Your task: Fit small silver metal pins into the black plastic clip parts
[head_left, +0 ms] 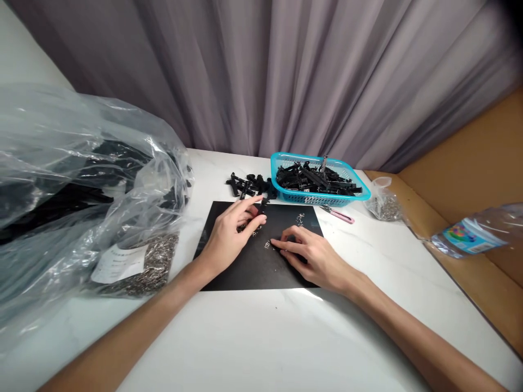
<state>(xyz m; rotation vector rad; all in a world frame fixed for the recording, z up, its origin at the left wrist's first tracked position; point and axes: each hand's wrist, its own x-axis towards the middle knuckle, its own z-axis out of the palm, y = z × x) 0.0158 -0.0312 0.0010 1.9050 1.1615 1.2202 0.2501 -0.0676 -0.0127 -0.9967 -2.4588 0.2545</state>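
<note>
My left hand (235, 230) is closed on a small black plastic part (263, 205), held between thumb and fingers above a black mat (229, 275). Over the mat's right half, my right hand (308, 253) reaches down with its fingertips at a few tiny shiny metal pieces (267, 245). Whether a piece is between those fingertips is too small to tell. More tiny metal pieces (300, 219) lie near the mat's upper right corner, and others are partly hidden behind my left hand.
A blue basket (365, 191) full of black parts stands behind the mat, beside a loose pile of black parts (249, 184). A pink cutter (342, 216) and bag of metal pieces (384, 207) lie right. Large plastic bags (134, 163) crowd the left; a bottle (469, 237) leans over cardboard.
</note>
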